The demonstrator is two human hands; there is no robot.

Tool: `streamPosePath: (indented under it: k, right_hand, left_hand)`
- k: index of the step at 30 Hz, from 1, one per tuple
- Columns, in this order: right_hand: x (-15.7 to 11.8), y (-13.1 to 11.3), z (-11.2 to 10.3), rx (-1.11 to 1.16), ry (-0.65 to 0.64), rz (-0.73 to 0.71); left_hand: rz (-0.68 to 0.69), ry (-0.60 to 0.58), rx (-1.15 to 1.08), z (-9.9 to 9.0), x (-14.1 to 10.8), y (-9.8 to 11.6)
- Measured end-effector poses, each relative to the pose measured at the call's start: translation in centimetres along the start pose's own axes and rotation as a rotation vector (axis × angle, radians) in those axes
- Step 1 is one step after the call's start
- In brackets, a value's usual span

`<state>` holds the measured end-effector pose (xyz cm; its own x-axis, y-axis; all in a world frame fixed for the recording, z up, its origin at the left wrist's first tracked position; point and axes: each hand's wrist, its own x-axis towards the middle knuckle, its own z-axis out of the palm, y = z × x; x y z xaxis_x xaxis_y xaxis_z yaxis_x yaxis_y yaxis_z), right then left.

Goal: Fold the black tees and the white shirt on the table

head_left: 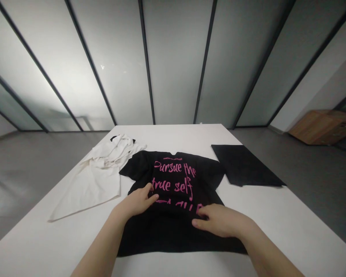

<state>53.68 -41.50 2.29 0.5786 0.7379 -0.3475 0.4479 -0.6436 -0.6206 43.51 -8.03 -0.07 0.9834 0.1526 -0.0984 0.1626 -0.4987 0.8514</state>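
Observation:
A black T-shirt (173,231) with pink lettering lies spread face up in the middle, its neckline toward the far side. My left hand (140,199) is on the left part of the shirt beside the lettering, thumb and index finger apart. Lower down on the right, my right hand (220,220) rests at the end of the lowest line of print, its thumb and forefinger also apart. Between the hands a crease in the fabric partly hides that line. Neither hand visibly holds anything, though the other fingers are mostly hidden.
Crumpled white cloth (95,179) lies on the left of the white table (173,136), a bit of black showing at its top. A flat, folded black cloth (245,165) is at the right edge. Beyond are frosted glass panels and a wooden cabinet (324,127).

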Motion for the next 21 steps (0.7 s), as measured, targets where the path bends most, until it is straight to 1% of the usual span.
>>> streamPosePath:
  k: [2,4,5,6,7,8,10,11,12,13,14,15,16,18,21]
  right_hand:
    - [-0.7,-0.7,-0.3,0.053,-0.057,-0.054]
    - [-0.9,-1.3,-0.8,0.113,-0.051,-0.111]
    - [-0.8,-1.6,-1.2,0.147,-0.035,-0.136]
    - [-0.3,-1.7,-1.7,0.177,-0.007,-0.157]
    - [0.4,-1.8,-2.4,0.202,0.030,-0.171]
    - [1.5,-1.9,-3.1,0.218,0.075,-0.175]
    - [4.4,-1.7,-4.6,0.241,0.225,-0.149]
    - [6.1,-1.6,-5.4,0.260,0.283,-0.106]
    - [7.9,-1.4,-6.2,0.281,0.315,-0.051]
    - [9.7,-1.2,-6.9,0.277,0.386,0.007]
    - [11.4,-1.0,-7.5,0.211,0.442,0.072]
    - [13.0,-0.8,-8.0,0.091,0.486,0.143]
    - [14.3,-0.7,-8.4,0.046,0.504,0.185]
    - [16.4,-0.4,-8.8,-0.036,0.511,0.263]
    - [18.2,-0.3,-8.5,-0.114,0.461,0.383]
  left_hand:
    - [-0.043,-0.098,-0.110,-0.3,-0.5,-1.3]
    - [-0.081,-0.188,-0.173,-0.5,-0.7,-2.5]
    - [-0.071,-0.202,-0.175,-0.7,-0.5,-2.7]
    - [-0.032,-0.187,-0.152,-0.9,-0.1,-2.7]
    - [0.026,-0.144,-0.104,-1.0,0.7,-2.4]
    - [0.093,-0.082,-0.033,-1.2,1.6,-1.8]
    - [0.188,0.055,0.154,-1.6,4.3,0.0]
    - [0.199,0.116,0.259,-1.7,5.8,1.0]
    - [0.191,0.144,0.362,-1.9,7.4,2.0]
    - [0.172,0.172,0.449,-2.0,9.0,2.8]
    - [0.144,0.204,0.527,-2.2,10.5,3.5]
    - [0.114,0.233,0.588,-2.3,11.9,3.9]
    - [0.089,0.263,0.644,-2.3,13.2,4.0]
    - [0.029,0.266,0.731,-2.3,15.2,3.7]
    - [-0.062,0.179,0.755,-1.9,17.1,2.5]
